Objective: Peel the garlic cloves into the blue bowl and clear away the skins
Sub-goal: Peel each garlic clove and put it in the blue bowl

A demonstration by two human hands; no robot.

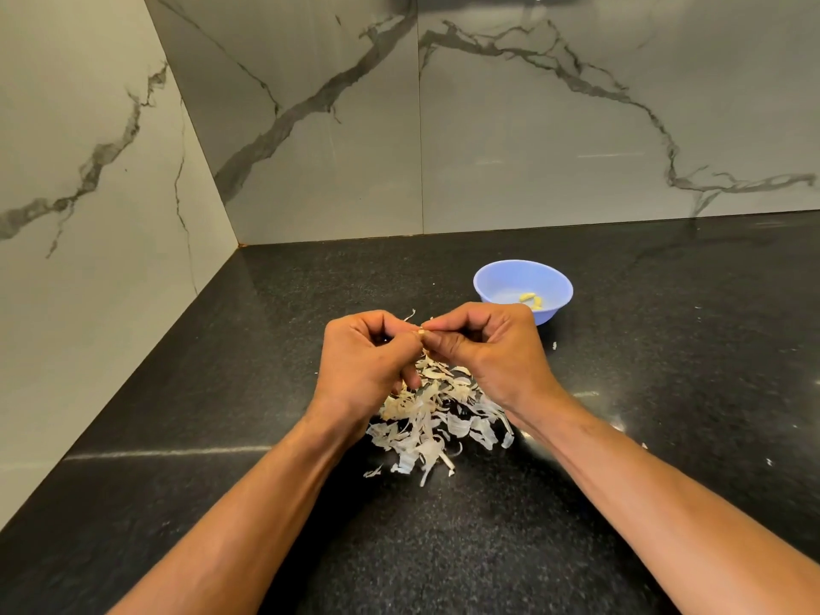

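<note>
My left hand (370,357) and my right hand (490,348) meet above the counter, and both pinch one small garlic clove (421,333) between fingertips; the fingers hide most of it. Under and in front of the hands lies a loose pile of pale papery garlic skins (437,423). The blue bowl (506,281) stands just beyond my right hand, with a couple of peeled yellowish cloves (531,300) on its bottom.
The black speckled counter (266,348) runs into a corner of grey marbled walls (333,148) at the left and back. A few stray skin flakes (554,345) lie to the right of the pile.
</note>
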